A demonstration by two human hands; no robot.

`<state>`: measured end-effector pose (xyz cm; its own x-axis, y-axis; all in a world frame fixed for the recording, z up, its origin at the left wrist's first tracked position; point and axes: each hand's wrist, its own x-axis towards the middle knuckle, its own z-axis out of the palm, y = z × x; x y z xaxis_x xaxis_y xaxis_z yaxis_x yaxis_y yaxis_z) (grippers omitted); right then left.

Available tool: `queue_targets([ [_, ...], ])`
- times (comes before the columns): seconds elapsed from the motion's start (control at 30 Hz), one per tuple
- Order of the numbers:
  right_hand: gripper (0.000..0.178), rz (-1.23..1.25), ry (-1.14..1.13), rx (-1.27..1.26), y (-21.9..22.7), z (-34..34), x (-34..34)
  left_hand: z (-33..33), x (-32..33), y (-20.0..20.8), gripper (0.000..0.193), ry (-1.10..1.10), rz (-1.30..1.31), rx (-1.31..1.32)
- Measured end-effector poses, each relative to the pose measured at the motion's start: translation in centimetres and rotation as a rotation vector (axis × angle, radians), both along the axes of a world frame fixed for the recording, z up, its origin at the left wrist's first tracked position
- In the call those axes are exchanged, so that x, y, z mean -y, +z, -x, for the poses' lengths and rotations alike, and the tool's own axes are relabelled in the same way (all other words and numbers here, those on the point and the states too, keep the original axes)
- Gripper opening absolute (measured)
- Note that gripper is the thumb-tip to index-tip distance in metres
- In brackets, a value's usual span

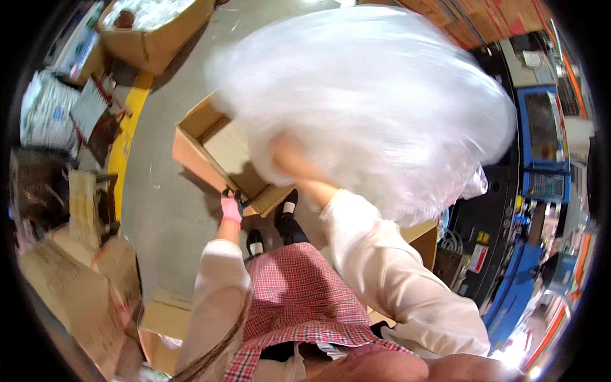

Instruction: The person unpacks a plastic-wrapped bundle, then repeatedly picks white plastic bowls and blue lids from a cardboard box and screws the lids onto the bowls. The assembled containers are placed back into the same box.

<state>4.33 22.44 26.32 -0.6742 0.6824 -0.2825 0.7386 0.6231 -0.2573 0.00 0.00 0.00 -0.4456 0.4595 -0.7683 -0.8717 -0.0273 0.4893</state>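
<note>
My left hand [231, 208], in a pink and black glove, grips the near left edge of an open cardboard box [202, 158]. The box is tilted, and part of its pale bottom shows. A large, puffed-up bag of clear plastic film [375, 83] fills the upper middle, smeared by motion. It covers the right part of the box. My bare right hand [286, 155] is at the bag's lower left side and grips it; its fingers are blurred and partly hidden in the film.
A carton [149, 48] with clear plastic stuff stands at the far left, near a yellow floor line [130, 121]. Flattened cardboard [76, 286] and another open carton [162, 325] lie near left. Blue and black machinery [541, 172] lines the right side.
</note>
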Motion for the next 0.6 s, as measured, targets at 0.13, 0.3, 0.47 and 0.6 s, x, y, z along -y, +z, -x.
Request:
queue_targets([
  [0.13, 0.069, 0.658, 0.330, -0.337, -1.2, -1.4, 7.2, 3.1, 2.5, 6.6, 0.045, 0.044, 0.064, 0.120],
  [0.3, 0.041, 0.413, 0.130, -0.423, 7.4, -12.1, 2.1, 6.0, 0.6, 14.5, 0.056, -0.155, 0.454, -0.455],
  [0.47, 0.061, -0.003, -0.479, -0.424, 8.1, -23.1, -10.6, 9.5, -8.9, 21.8, 0.076, -0.476, 0.639, -0.992],
  [0.6, 0.092, 0.139, -0.890, -0.296, -3.9, -30.2, -18.8, 12.8, -14.5, 16.5, 0.096, -0.784, 0.836, -1.050],
])
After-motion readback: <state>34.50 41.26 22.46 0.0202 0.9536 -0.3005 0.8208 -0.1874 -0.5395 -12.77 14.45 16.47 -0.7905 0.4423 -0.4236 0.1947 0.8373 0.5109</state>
